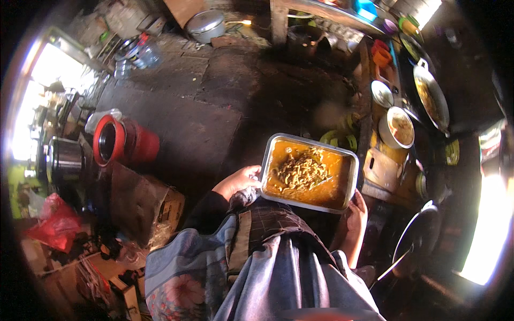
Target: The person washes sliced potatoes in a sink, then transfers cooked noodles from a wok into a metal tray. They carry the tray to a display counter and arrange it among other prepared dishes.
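I observe a dark, worn floor [214, 101] carrying a red bucket [126, 142] lying on its side, a steel pot [64, 158], a red bag [53, 222] and a cardboard box [142, 200]. At right, a wooden counter [383, 168] bears a white bowl [397, 128], a wok [431, 99] and orange cups [381, 55].

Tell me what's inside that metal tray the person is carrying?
The metal tray holds orange sauce with a heap of noodles in the middle. The left hand and right hand grip its ends. The sauce hides the tray's bottom.
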Available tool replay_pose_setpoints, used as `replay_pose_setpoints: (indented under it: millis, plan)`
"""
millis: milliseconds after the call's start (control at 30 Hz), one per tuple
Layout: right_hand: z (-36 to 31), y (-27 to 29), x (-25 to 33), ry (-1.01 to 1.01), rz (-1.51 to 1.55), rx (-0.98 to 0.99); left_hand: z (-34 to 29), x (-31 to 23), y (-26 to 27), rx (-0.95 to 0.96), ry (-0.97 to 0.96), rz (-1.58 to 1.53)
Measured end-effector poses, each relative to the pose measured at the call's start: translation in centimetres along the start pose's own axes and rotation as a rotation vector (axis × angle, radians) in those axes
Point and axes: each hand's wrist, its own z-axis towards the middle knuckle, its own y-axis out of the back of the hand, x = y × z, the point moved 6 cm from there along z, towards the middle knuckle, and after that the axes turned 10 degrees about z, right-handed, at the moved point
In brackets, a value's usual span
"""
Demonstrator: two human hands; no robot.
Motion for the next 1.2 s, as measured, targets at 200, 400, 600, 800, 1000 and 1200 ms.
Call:
replay_pose_setpoints:
  millis: [200, 400, 600, 800, 1000, 1200]
  plan:
    - [8.8, 5.0, -3.7, -0.015, -0.012, 0.249, 0.5, 6.2, -5.2, -0.189, -0.054, 0.058]
    - [14.5, 8.1, -7.6, -0.173, -0.019, 0.43, 2.1, 10.8, -9.3, -0.246, -0.107, 0.178]
    - [19.2, 7.2, -9.4, -0.138, 0.008, 0.541, 0.9, 11.4, -11.2, -0.489, -0.046, 0.203]
    - [23.0, 3.8, -8.6, -0.145, -0.054, 0.658, -0.3, 10.5, -13.7, -0.694, -0.047, 0.043]
    - [27.2, -1.2, -10.8, -0.153, 0.013, 0.954, 0.8, 12.2, -14.0, -0.988, -0.167, -0.018]
    - [27.4, -8.4, -9.3, -0.343, -0.102, 1.116, 0.7, 14.4, -15.4, -1.032, -0.22, -0.339]
